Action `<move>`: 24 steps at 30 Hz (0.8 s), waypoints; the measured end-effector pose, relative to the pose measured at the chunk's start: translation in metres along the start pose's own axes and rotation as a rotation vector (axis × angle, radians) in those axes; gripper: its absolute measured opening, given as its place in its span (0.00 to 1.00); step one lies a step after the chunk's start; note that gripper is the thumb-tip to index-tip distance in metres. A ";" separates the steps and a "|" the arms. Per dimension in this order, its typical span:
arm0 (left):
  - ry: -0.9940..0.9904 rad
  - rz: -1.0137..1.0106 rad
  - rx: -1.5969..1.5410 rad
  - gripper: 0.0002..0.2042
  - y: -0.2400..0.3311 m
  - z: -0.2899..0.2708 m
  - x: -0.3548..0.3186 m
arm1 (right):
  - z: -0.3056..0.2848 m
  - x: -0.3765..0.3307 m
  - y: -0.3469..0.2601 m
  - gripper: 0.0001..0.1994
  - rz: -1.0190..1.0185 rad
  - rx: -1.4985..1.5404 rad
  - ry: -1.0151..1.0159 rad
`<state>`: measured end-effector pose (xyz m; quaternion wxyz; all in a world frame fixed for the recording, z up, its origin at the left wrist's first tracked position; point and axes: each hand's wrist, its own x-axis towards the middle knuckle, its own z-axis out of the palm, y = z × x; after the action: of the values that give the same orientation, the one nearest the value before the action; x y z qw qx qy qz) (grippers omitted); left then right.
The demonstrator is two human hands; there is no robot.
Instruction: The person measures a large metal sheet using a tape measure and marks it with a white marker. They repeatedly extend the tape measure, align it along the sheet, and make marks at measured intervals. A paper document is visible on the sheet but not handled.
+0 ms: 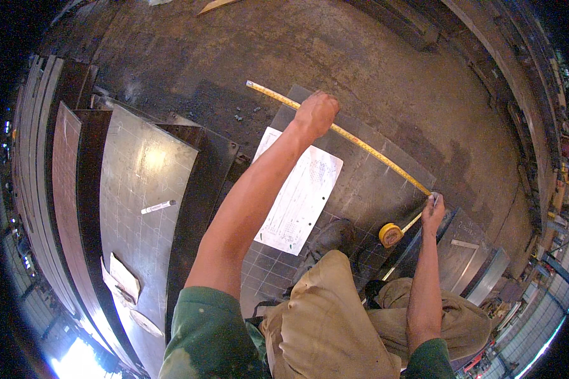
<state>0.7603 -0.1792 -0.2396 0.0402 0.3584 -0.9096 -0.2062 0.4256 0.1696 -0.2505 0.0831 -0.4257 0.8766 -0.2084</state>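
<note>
A yellow tape measure blade (379, 155) lies slantwise across a dark metal plate (367, 183) marked with pale grid lines. Its free end sticks out past the plate's far left corner. My left hand (316, 115) is closed over the blade near that end, fingertips mostly hidden. At the plate's right edge my right hand (432, 213) pinches the blade where it bends back toward the round yellow tape case (391, 235). Something small and pale shows at the right fingertips, too small to name. A white paper drawing (303, 196) lies on the plate beneath my left forearm.
To the left stands a steel beam (145, 164) with grid lines, carrying a white marker (158, 207) and a crumpled pale rag (123, 281). More beams (35, 170) lie beyond it. At right is another metal piece (464, 252). My shoe (335, 237) is on the plate.
</note>
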 end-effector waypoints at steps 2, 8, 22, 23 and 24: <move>-0.010 0.001 0.004 0.06 0.001 -0.003 -0.001 | 0.000 -0.001 -0.003 0.11 0.005 0.001 0.006; 0.009 0.014 -0.011 0.06 -0.003 0.000 -0.001 | 0.000 -0.001 -0.007 0.10 -0.015 0.013 0.010; -0.036 -0.020 -0.041 0.07 0.005 -0.014 -0.003 | -0.002 -0.001 -0.011 0.10 -0.002 0.007 0.021; -0.040 -0.018 -0.031 0.07 0.004 -0.012 -0.002 | -0.001 -0.001 -0.011 0.10 -0.003 0.000 0.023; -0.043 -0.016 -0.021 0.07 0.002 -0.011 -0.002 | -0.001 -0.001 -0.011 0.10 -0.004 0.014 0.018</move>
<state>0.7625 -0.1802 -0.2288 0.0225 0.3606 -0.9052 -0.2237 0.4338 0.1652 -0.2450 0.0777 -0.4248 0.8751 -0.2185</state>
